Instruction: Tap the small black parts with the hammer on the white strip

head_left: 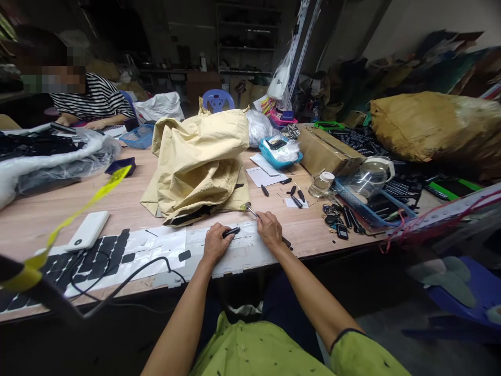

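My left hand [215,242] rests low over the work strip at the table's front, fingers closed round a small black elongated piece [231,232]. My right hand [270,230] is wrapped round what looks like a small hammer [252,211], its metal shaft and head pointing up and left, the dark handle end showing behind the palm. The head is apart from the black piece. Beneath both hands lies a pale, clear-covered sheet [195,240]. Similar black pieces [296,202] lie beyond my right hand, one beside a white paper [261,177].
A crumpled beige cloth bag [203,162] stands just ahead. Rightward are a glass jar [321,185], keys [332,214], a blue basket [391,216] and a cardboard box [326,151]. Left are a white power bank [88,230] and black cable [136,277]. A person [102,99] sits far left.
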`<state>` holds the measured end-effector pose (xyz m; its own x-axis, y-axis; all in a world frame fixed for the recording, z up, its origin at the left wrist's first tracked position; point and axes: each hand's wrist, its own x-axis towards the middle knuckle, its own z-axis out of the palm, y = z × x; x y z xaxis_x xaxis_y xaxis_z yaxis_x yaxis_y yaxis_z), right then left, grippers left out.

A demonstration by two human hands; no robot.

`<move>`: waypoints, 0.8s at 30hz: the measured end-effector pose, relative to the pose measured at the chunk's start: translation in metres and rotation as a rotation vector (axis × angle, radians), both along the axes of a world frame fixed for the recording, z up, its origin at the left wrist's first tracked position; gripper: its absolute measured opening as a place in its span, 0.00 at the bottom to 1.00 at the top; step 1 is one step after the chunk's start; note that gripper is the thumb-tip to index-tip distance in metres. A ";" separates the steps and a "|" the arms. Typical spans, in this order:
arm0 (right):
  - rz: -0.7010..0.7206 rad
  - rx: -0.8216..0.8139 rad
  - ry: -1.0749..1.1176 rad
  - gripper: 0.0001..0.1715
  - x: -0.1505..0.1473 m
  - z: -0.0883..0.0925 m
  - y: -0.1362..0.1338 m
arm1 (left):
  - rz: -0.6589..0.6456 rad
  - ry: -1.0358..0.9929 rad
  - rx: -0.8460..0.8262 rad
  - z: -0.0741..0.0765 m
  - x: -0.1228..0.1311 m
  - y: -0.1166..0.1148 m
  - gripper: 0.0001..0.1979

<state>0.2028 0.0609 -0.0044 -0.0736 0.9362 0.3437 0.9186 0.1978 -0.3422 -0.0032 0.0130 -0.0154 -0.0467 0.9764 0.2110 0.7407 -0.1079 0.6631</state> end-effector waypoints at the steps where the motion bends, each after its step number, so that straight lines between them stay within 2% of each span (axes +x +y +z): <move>1: -0.001 0.001 -0.029 0.20 -0.001 -0.002 0.004 | 0.002 0.003 0.002 0.000 0.000 0.000 0.07; 6: -0.031 0.001 -0.121 0.16 -0.006 -0.010 0.009 | 0.006 0.017 0.000 0.000 0.002 -0.003 0.06; 12: -0.071 -0.014 -0.137 0.12 -0.007 -0.010 0.005 | -0.030 0.022 -0.024 0.001 -0.001 -0.006 0.07; 17: -0.070 0.031 -0.155 0.10 -0.006 -0.013 0.003 | -0.059 0.010 -0.035 0.002 -0.001 -0.009 0.12; 24: -0.045 0.138 -0.155 0.10 0.000 -0.023 0.001 | -0.035 0.049 -0.022 -0.002 0.004 -0.013 0.17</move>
